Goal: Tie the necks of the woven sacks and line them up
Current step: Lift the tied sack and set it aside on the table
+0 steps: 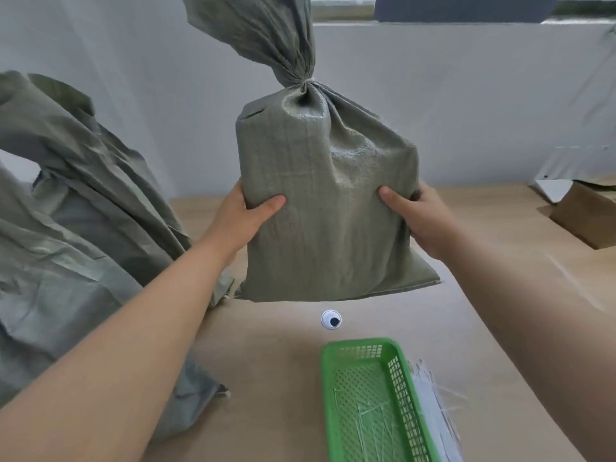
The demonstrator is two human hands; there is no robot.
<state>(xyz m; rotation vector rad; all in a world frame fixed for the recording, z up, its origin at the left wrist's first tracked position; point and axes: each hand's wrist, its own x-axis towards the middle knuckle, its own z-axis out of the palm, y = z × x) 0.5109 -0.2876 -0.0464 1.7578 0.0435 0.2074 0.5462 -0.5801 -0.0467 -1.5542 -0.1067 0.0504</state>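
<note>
I hold the sack (326, 201) upright between my two hands. My left hand (246, 211) grips its left edge, thumb pressed flat on the front and fingers curled behind, out of sight. My right hand (420, 218) grips the right edge in the same way, thumb on the front. The sack's neck (305, 83) is above both hands, gathered tight and bound with a pale tie, and the loose cloth above it flares up and to the left. The sewn bottom edge hangs below my wrists; I cannot tell whether it touches the table (266, 378).

Left of my left arm lies a crumpled heap (73, 195) of more sacks, just beside the held one. Below my hands, near me on the table, lies a small white disc with a black dot (331, 319). Nearer still stands a green basket (325, 378) with a few thin white strips (370, 415) in it. A bundle (433, 411) of such strips lies against the basket's right wall. Far right of my right hand is a cardboard box (586, 221).
</note>
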